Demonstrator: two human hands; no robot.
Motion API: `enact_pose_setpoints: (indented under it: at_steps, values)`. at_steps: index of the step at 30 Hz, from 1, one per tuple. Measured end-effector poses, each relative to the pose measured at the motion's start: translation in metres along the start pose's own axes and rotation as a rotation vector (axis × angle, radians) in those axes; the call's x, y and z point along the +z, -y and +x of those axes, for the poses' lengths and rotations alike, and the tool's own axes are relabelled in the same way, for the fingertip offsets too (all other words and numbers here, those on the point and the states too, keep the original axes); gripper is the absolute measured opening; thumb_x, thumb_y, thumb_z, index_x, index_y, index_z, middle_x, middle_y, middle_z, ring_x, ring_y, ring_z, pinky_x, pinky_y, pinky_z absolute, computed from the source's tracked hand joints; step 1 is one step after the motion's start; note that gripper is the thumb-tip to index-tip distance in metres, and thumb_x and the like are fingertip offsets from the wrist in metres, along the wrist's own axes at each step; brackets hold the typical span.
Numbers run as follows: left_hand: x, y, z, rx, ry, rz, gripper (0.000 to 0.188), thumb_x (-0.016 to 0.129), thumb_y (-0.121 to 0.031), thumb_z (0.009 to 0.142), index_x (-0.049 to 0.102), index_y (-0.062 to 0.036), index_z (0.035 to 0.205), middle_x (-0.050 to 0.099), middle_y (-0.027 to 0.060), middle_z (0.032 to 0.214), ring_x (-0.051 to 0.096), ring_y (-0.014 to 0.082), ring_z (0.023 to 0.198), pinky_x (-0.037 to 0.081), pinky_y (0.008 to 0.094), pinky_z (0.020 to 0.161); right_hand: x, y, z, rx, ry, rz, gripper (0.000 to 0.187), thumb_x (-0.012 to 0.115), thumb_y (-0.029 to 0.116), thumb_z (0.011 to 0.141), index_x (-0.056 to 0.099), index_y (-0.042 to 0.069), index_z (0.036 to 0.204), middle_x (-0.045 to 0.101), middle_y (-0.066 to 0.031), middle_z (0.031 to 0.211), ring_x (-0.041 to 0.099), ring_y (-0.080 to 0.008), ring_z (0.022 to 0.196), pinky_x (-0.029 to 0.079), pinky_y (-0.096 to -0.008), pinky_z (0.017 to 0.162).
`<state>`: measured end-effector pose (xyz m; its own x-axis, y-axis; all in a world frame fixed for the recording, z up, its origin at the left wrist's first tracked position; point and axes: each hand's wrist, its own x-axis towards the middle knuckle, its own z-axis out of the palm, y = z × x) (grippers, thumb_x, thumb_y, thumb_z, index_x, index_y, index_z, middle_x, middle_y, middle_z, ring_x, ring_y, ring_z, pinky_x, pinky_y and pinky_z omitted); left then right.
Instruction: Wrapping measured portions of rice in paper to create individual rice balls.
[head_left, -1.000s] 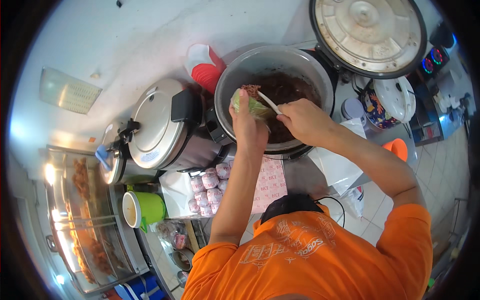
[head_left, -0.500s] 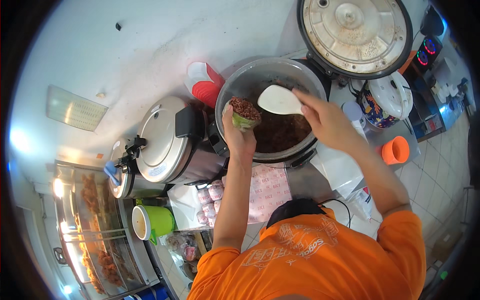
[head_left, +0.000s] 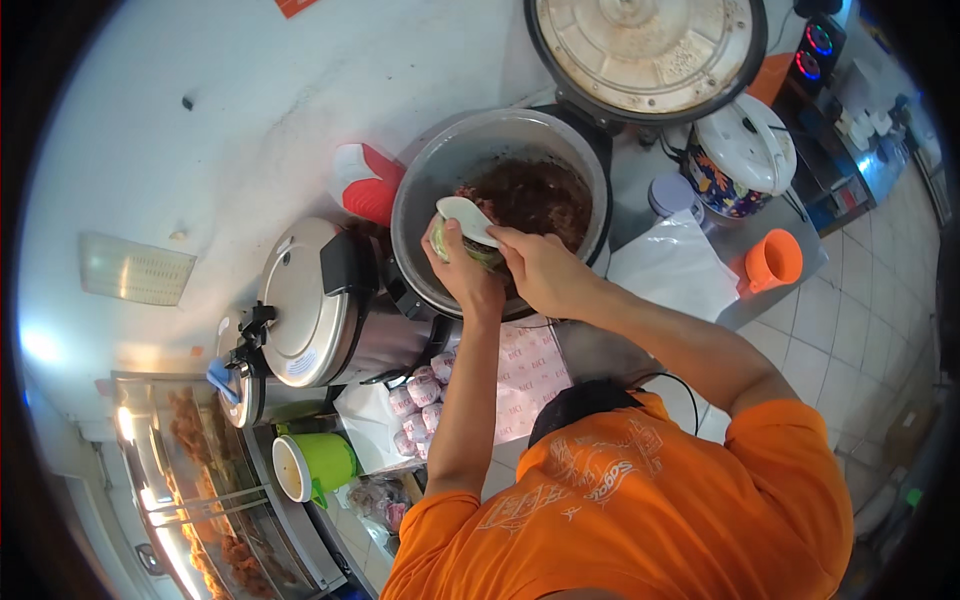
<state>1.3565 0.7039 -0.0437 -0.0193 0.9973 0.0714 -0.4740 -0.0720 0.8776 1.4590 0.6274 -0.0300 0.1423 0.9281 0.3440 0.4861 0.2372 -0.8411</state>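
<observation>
My left hand (head_left: 468, 275) is wrapped round a small greenish cup (head_left: 484, 252), held over the near left side of an open rice cooker (head_left: 428, 175). In my right hand (head_left: 548, 275) is a white rice paddle (head_left: 465, 216), its blade lying across the top of the cup. The blade and my fingers hide most of the cup; a little reddish-brown rice shows beside the blade. More of this dark rice (head_left: 535, 195) covers the bottom of the cooker's pot. The cooker's large round lid (head_left: 650, 50) stands raised behind it.
Left of the pot are closed rice cookers (head_left: 305, 305) and a red and white paper holder (head_left: 370, 180). Several wrapped bundles (head_left: 425, 390) lie by printed paper (head_left: 525, 375) and a green pitcher (head_left: 325, 465). Rightward are plastic sheets (head_left: 670, 265), an orange cup (head_left: 775, 260) and a patterned cooker (head_left: 735, 180).
My right hand has brought the paddle left and down onto the cup. The mound of rice above the cup's rim is now mostly covered by the blade. The whole view has shifted slightly.
</observation>
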Motion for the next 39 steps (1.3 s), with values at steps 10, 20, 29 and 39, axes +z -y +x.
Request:
enact_pose_setpoints:
  at_steps: [10, 20, 29, 39]
  values:
    - [0.0, -0.038, 0.02, -0.297, 0.21, -0.069, 0.032, 0.051, -0.034, 0.097, 0.061, -0.004, 0.102, 0.067, 0.0131, 0.088, 0.067, 0.0256, 0.078, 0.055, 0.0394, 0.073, -0.041, 0.026, 0.002, 0.046, 0.313, -0.266, 0.037, 0.051, 0.012, 0.094, 0.057, 0.008, 0.13, 0.066, -0.025, 0.077, 0.066, -0.0429, 0.074, 0.051, -0.0514, 0.068]
    - [-0.047, -0.038, 0.043, -0.376, 0.047, -0.255, 0.039, 0.053, -0.043, 0.093, 0.06, -0.007, 0.108, 0.066, 0.0106, 0.104, 0.063, 0.0286, 0.098, 0.052, 0.0462, 0.085, -0.06, 0.0, -0.001, -0.061, 0.371, -0.533, 0.031, 0.054, 0.017, 0.09, 0.061, 0.016, 0.121, 0.067, -0.0212, 0.073, 0.067, -0.0409, 0.07, 0.052, -0.0519, 0.062]
    - [-0.093, -0.087, -0.029, -0.383, -0.015, -0.556, 0.064, 0.043, -0.057, 0.091, 0.056, -0.0047, 0.126, 0.058, 0.0179, 0.127, 0.054, 0.0391, 0.119, 0.045, 0.0522, 0.096, 0.003, 0.004, 0.028, -0.301, 0.139, -0.182, 0.032, 0.052, 0.021, 0.1, 0.059, 0.011, 0.13, 0.057, -0.0095, 0.11, 0.057, -0.0173, 0.097, 0.047, -0.0352, 0.08]
    - [-0.154, -0.029, -0.125, -0.308, -0.309, -0.162, 0.048, 0.03, -0.045, 0.106, 0.054, -0.0098, 0.128, 0.064, 0.0064, 0.112, 0.062, 0.0243, 0.1, 0.046, 0.0411, 0.096, 0.131, 0.022, -0.099, 0.706, 0.175, 1.401, 0.055, 0.033, 0.045, 0.102, 0.04, 0.012, 0.146, 0.046, -0.0117, 0.146, 0.046, -0.0299, 0.133, 0.041, -0.0477, 0.108]
